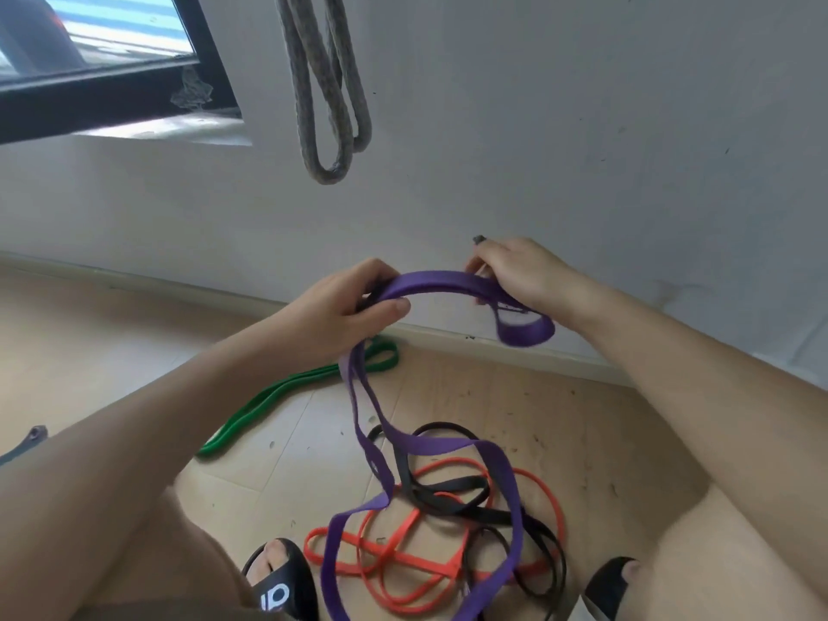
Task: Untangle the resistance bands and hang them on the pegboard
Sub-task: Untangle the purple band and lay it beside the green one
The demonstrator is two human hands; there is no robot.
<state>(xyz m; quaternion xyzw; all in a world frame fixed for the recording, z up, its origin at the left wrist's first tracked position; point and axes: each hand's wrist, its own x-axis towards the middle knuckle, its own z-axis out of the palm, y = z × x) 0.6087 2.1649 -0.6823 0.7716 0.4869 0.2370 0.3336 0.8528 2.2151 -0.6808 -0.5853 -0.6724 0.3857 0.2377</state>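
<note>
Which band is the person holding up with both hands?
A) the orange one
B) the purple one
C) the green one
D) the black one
B: both the left hand and the right hand grip the purple band, lifted off the floor.

- One view only — a wide-angle camera on the person's head, tilted forward and down.
- It faces a plain grey-white wall (582, 127) straight ahead, meeting the pale wood-look floor (560, 419) below.
- Both forearms reach in from the lower corners, close to the lens.
- A black-framed window (134, 82) sits upper left; straight lines bow toward the edges.
</note>
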